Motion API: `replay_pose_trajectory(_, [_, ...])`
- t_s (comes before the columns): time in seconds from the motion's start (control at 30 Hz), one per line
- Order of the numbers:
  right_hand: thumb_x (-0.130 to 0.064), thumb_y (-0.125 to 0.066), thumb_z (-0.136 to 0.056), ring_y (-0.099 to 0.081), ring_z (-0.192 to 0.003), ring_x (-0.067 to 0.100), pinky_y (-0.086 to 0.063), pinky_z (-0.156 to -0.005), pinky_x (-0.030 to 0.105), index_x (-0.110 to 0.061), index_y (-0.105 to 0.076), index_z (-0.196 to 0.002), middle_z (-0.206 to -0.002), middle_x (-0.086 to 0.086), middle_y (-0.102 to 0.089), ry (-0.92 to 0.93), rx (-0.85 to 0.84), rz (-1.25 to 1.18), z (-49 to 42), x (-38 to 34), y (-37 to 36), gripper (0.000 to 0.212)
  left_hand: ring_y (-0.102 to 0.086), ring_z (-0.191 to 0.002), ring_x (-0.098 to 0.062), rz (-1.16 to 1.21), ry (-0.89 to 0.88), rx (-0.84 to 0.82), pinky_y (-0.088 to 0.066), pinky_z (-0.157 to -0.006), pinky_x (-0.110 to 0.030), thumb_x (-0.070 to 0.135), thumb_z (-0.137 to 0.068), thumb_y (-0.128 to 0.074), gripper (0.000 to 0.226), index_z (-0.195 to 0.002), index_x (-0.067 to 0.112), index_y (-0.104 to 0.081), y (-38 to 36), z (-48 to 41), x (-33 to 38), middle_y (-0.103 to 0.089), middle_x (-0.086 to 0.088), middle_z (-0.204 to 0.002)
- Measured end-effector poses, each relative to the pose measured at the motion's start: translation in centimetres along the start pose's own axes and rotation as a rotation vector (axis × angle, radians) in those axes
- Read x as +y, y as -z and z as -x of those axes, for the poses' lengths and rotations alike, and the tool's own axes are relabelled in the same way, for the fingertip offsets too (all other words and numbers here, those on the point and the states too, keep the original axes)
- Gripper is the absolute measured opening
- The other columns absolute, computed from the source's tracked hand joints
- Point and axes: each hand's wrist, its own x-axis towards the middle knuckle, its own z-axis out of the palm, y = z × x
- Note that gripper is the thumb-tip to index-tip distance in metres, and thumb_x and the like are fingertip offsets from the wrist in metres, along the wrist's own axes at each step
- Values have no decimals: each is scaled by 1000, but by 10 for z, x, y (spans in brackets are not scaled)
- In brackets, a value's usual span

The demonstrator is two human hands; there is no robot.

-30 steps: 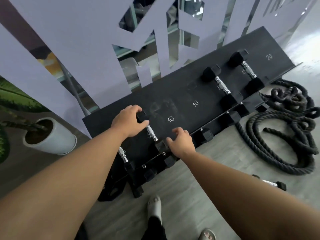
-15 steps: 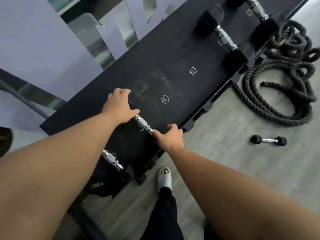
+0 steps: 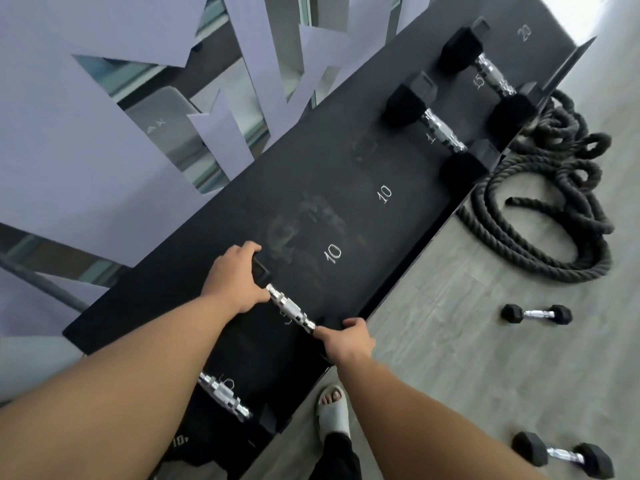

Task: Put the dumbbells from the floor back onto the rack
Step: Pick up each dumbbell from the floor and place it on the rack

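Rack: a black sloped shelf carrying a dumbbell near its front edge. Left hand and right hand each close around one rubber end. Likely heavy and rigid; its knurled chrome handle gives the surest hold. Two small dumbbells remain on the floor.

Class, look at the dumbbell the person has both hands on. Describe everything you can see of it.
The dumbbell has a shiny, ridged metal handle between two black heads. It lies on the dark rack shelf, slanting from upper left to lower right, beside a chalked "10". The left hand covers its far head, and the right hand covers the near head at the shelf's front edge. Only the handle and a corner of the far head show.
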Motion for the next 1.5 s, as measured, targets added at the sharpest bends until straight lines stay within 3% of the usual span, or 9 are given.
replay_pose_trajectory(0.1, [-48, -87, -55, -64, -104, 31, -57, -95, 42, -25, -54, -123, -125, 8, -48, -21, 7, -14, 1, -4, 2, 79, -58, -107, -27, -61, -19, -3, -52, -87, -39, 36, -61, -90, 91, -140, 27, -46, 3, -5, 9, -55, -2, -124])
replay_pose_trajectory(0.27, [-49, -82, -53, -61, -110, 32, -56, -96, 44, -28, -56, -121, -124, 6, -49, -2, 6, -20, -9, -26, 32, 76, -59, -105, -29, -91, -34, 3, -52, -84, -39, 42, -60, -88, 91, -139, 27, -47, 13, -21, 38, -55, -3, -124])
replay_pose_trajectory(0.5, [-50, -79, -48, -64, -103, 29, -56, -95, 44, -27, -58, -113, -122, 6, -57, 86, 63, 5, -57, -86, 99, 72, -57, -117, -30, -21, -30, 61, -51, -92, -39, 46, -57, -90, 103, -145, 21, -41, 29, -67, 118, -55, -4, -135])
replay_pose_trajectory(0.67, [-53, -77, -43, -68, -96, 29, -60, -90, 45, -26, -58, -111, -120, 6, -59, 113, 91, -4, -102, -133, 143, 76, -57, -115, -28, 45, -45, 94, -49, -87, -36, 44, -53, -92, 96, -136, 19, -49, 34, -122, 177, -58, -2, -130])
replay_pose_trajectory(0.8, [-50, -80, -50, -68, -94, 28, -59, -90, 44, -25, -58, -112, -121, 7, -57, 142, 109, 2, -137, -166, 171, 71, -58, -114, -28, 54, -60, 117, -50, -89, -38, 44, -53, -91, 95, -135, 20, -49, 32, -163, 213, -59, -2, -127])
replay_pose_trajectory(1.0, [-46, -82, -62, -65, -108, 34, -54, -98, 45, -24, -59, -116, -127, 10, -54, 145, 126, 59, -168, -196, 189, 63, -59, -113, -27, 45, -32, 125, -47, -85, -34, 45, -54, -93, 93, -133, 21, -52, 30, -197, 239, -61, -3, -125])
replay_pose_trajectory(1.27, [-43, -84, -67, -61, -110, 36, -54, -97, 46, -24, -52, -110, -126, 8, -47, 125, 136, 63, -177, -188, 198, 57, -57, -124, -28, 116, -68, 82, -48, -99, -37, 36, -66, -92, 94, -147, 20, -46, 25, -199, 247, -60, -4, -137])
replay_pose_trajectory(1.4, [-43, -77, -76, -58, -103, 28, -50, -90, 35, -22, -55, -120, -130, 10, -47, 157, 114, 160, -173, -189, 204, 54, -50, -133, -25, 182, -138, 2, -42, -108, -37, 34, -75, -89, 93, -152, 22, -40, 35, -188, 234, -52, -2, -147])
replay_pose_trajectory(1.5, [-46, -68, -80, -55, -119, 32, -46, -91, 36, -24, -57, -122, -130, 8, -51, 281, 161, 294, -159, -196, 216, 49, -53, -127, -21, 155, -197, -1, -43, -103, -34, 43, -76, -85, 83, -147, 25, -46, 47, -171, 226, -55, 2, -140])
